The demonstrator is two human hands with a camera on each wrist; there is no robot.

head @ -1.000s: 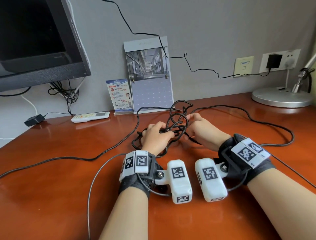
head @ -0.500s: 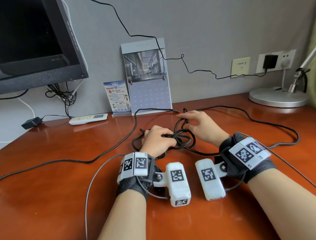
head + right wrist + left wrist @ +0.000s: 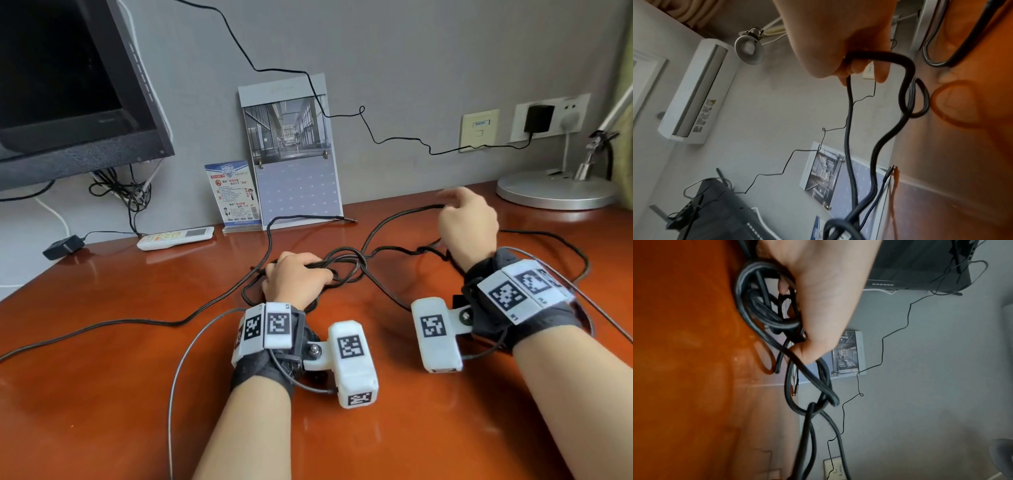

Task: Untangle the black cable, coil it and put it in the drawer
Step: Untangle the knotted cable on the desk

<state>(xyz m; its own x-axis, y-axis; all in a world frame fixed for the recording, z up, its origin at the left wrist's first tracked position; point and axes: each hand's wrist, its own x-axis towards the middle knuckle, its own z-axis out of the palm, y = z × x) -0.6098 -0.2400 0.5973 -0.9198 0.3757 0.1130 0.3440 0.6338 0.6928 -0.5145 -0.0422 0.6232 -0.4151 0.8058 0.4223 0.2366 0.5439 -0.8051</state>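
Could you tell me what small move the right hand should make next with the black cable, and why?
Probably draw the right hand farther right: it grips a loop of the thin black cable, while the left hand pins the knotted bundle on the glossy reddish-brown wooden desk.

A monitor [image 3: 68,85] hangs at left; a calendar [image 3: 294,154] and card [image 3: 234,193] lean on the wall; remote [image 3: 174,237] and lamp base [image 3: 555,192] rest on the tabletop [image 3: 102,394].
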